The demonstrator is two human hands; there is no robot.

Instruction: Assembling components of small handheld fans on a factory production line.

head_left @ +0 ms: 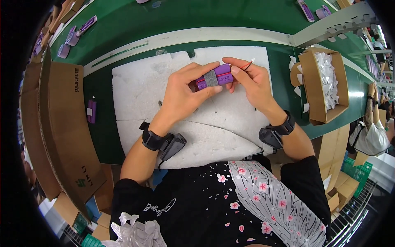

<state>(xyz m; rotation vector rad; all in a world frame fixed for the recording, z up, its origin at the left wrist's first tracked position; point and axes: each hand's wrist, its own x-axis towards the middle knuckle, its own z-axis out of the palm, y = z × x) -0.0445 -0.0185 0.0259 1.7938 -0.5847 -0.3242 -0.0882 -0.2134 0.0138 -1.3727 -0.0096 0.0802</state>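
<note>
A purple battery pack [224, 77] with a grey strip [211, 79] wrapped round it is held above the white foam sheet [140, 92]. My left hand [186, 88] grips its left end, thumb along the near side and fingers on the far side. At its right end, my right hand [253, 82] pinches the pack between thumb and fingers. A thin red and black lead with a small white connector [252, 60] sticks out past the right fingers. Each wrist wears a black strap with a black device on it.
On the right stands an open cardboard box [310, 86] of white pieces, with white tabs beside it. Another purple pack [91, 111] lies left of the foam, by a large open carton [68, 131]. Beyond a pale rail [185, 35], purple packs and tape rolls [72, 37] sit on green surface.
</note>
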